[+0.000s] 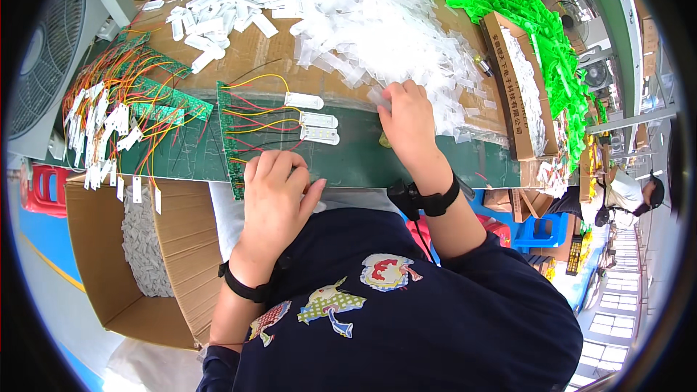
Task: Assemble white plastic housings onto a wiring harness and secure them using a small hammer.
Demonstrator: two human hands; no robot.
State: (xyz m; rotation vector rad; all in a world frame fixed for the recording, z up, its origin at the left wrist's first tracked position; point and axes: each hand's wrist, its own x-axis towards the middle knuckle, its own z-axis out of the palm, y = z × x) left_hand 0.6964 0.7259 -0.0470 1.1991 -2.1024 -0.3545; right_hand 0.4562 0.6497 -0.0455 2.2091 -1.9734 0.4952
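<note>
My left hand (276,192) is at the table's front edge with its fingers curled, beside the lower end of a narrow green circuit board (226,131). What its fingers hold, if anything, is hidden. Red, yellow and black wires run from that board to white oblong lamp pieces (311,121) lying in a row; the nearest shows small yellowish squares. Farther right, my right hand (410,120) is closed at the near edge of a heap of clear plastic pieces (370,22), and a translucent piece (377,97) shows at its fingertips.
Wired green boards with white tags (109,120) hang over the table's left edge, above an open carton (109,261). White oblong covers (207,25) lie at the back left. A long carton (514,87) and bright green parts (508,11) stand right. A fan (54,51) is far left.
</note>
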